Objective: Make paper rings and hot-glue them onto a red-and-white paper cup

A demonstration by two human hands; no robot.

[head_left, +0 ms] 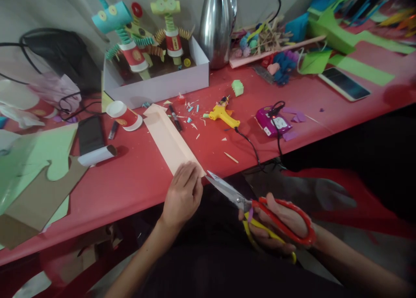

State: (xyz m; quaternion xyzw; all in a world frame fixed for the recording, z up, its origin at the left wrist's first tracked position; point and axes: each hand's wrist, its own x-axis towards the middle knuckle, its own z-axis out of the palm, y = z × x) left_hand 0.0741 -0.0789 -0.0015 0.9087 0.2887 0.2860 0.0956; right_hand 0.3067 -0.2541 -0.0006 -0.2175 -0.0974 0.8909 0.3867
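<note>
- Peach folded paper strip (162, 142): lies obliquely on the red worktop (136, 172), its near end close to the front edge.
- Left hand (182, 196): fingers together and laid over the near end; whether the thumb pinches from beneath cannot be told.
- Right hand (289, 215): fingers wrapped around the handles of the scissors (229, 191), whose tips point at the strip's near corner.
- Technique (judged): a clean cut would call for light, even pressure beside the fold, the paper entering deep between the blades rather than at the tips, and the left fingertips drawn back from the cutting line.
- Edges: the front edge runs beneath the left wrist; overhanging paper could flex there without support.
- Open room: bare surface extends left of the strip. On its right, a marker (175, 117) and paper scraps lie close by; farther right, the yellow glue gun (224, 116) trails a cord (248, 144) that could snag a wide swing.
</note>
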